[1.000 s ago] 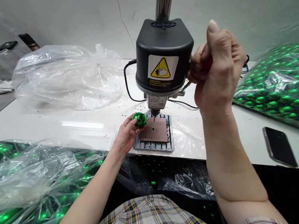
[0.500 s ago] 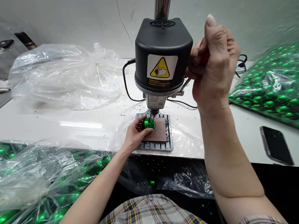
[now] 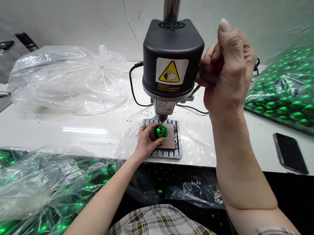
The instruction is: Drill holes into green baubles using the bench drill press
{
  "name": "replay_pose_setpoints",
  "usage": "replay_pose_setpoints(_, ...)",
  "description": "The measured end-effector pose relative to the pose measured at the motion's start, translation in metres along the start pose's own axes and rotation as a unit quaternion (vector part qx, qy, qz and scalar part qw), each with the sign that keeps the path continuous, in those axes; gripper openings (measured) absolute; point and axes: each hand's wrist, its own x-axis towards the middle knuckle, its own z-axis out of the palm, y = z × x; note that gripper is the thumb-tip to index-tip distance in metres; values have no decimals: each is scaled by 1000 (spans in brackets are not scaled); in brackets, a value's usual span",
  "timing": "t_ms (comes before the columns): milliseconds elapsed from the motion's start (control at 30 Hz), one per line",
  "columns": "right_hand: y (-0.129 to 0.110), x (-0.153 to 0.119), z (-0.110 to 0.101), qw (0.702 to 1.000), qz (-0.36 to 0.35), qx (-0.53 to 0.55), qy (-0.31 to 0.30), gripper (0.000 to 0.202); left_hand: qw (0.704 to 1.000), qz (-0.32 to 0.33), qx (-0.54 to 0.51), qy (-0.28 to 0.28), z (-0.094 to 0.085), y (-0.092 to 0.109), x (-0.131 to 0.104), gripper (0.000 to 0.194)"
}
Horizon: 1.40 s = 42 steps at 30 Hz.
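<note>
A shiny green ball [image 3: 161,132] is held between the thumb and fingers of my left hand [image 3: 145,141]. It rests over a brownish square board [image 3: 169,140] on the slotted metal base [image 3: 177,151] of a bench drill press. The drill chuck [image 3: 162,117] is right above the ball, its thin bit at the ball's top; whether it enters the ball I cannot tell. Beside the black drill head [image 3: 172,54], my right hand [image 3: 229,69] is closed round the red knob of the feed lever [image 3: 195,90], mostly hidden by my fingers.
A clear bag of green balls [image 3: 299,90] stands at right, behind a phone [image 3: 290,153]. Crumpled clear plastic [image 3: 69,79] lies at left on the white table [image 3: 45,133]. Another bag with green balls [image 3: 34,190] is below the table edge. Dark shavings surround the base.
My left hand has shifted the green ball slightly right, to directly under the chuck. My right hand, still on the lever, has moved slightly right and down.
</note>
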Motion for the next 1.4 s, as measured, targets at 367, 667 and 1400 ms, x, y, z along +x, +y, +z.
replay_pose_setpoints(367,-1,-31,-4,996,-79,-23,30,56,1000,-10,-5,0,1,-3,5,57)
replay_pose_setpoints(667,-1,-33,-2,994,-94,-32,42,52,989,-81,-113,-42,-13,-7,6,58)
replay_pose_setpoints(1400,-3,-8,3,1000,-16,-9,25,58,959,-142,-238,53,-15,-12,0,62)
